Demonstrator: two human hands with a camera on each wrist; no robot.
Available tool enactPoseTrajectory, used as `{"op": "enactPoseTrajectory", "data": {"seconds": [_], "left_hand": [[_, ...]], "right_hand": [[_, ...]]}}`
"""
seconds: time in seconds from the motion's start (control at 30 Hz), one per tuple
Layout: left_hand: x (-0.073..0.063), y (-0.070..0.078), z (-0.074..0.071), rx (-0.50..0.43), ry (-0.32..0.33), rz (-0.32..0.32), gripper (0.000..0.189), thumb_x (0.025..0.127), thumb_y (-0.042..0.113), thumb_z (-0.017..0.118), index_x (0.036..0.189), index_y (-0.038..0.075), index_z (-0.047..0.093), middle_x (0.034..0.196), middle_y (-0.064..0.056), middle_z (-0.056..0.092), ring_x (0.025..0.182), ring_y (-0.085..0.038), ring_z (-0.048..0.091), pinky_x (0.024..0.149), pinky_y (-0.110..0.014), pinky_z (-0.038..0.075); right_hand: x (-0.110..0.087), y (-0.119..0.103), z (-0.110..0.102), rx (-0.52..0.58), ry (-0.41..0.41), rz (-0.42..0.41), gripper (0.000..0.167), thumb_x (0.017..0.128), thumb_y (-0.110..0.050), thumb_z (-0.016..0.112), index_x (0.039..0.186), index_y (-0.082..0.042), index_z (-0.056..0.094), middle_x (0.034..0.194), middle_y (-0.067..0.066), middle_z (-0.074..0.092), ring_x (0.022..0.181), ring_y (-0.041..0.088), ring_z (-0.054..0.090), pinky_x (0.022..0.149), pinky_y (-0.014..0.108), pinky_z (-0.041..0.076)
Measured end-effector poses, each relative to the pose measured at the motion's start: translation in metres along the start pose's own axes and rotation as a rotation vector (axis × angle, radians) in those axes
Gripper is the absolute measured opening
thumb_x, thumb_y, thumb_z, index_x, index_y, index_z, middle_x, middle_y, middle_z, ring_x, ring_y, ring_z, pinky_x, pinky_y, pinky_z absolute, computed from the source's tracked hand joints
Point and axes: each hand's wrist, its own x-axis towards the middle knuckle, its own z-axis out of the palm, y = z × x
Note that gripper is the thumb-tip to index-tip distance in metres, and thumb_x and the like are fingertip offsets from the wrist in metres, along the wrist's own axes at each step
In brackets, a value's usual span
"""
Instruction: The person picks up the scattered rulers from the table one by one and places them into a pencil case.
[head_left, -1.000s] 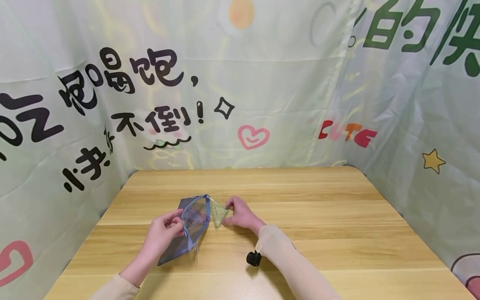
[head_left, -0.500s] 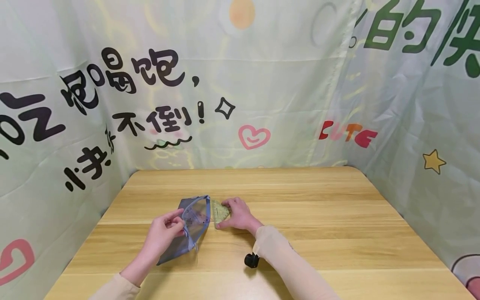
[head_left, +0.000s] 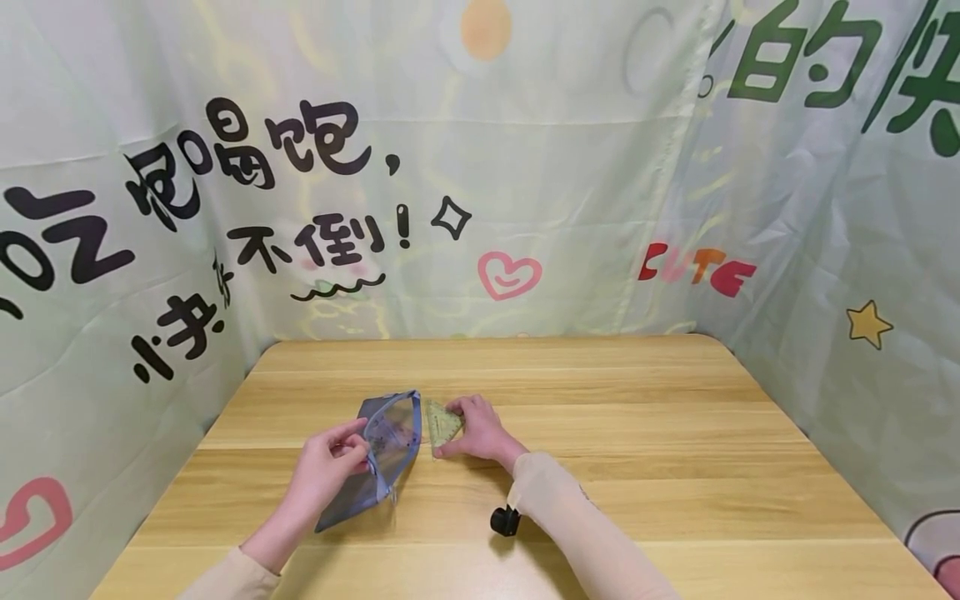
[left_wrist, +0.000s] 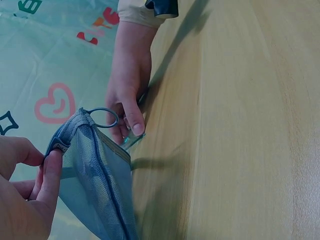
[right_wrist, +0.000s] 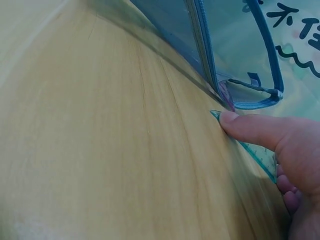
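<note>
My left hand (head_left: 330,458) pinches the edge of a blue-grey mesh zipper pouch (head_left: 352,504), whose mouth gapes toward the right. In the left wrist view, thumb and fingers grip the pouch's (left_wrist: 95,175) top edge near a small tab, and a thin loop stands out from its corner. My right hand (head_left: 480,429) holds a small clear yellow-green set square (head_left: 441,425) between thumb and fingers, just right of the pouch mouth. The right wrist view has the thumb on one corner of the set square (right_wrist: 260,155), close to the pouch's zipped rim (right_wrist: 260,104).
Both hands work over a wooden table (head_left: 637,467). A black device (head_left: 505,521) sits at the right cuff. Printed cloth (head_left: 570,183) hangs around the table's back and sides.
Over the last second the right hand has shifted its grip on the set square, which has turned so its long edge faces the pouch. Left hand and pouch stay nearly still.
</note>
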Motion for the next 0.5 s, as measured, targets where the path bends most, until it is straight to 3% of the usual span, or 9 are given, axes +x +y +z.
{"op": "enactPoseTrajectory", "data": {"seconds": [0.5], "left_hand": [[0.0011, -0.002, -0.0015, 0.002, 0.0, 0.009, 0.049, 0.088, -0.005, 0.059, 0.136, -0.009, 0.052, 0.089, -0.008, 0.062, 0.072, -0.003, 0.061, 0.07, -0.021, 0.062]], "right_hand": [[0.0009, -0.0044, -0.0021, 0.046, 0.033, -0.012, 0.064, 0.068, -0.022, 0.089, 0.12, -0.001, 0.057, 0.108, 0.009, 0.059, 0.098, 0.019, 0.05, 0.091, 0.035, 0.043]]}}
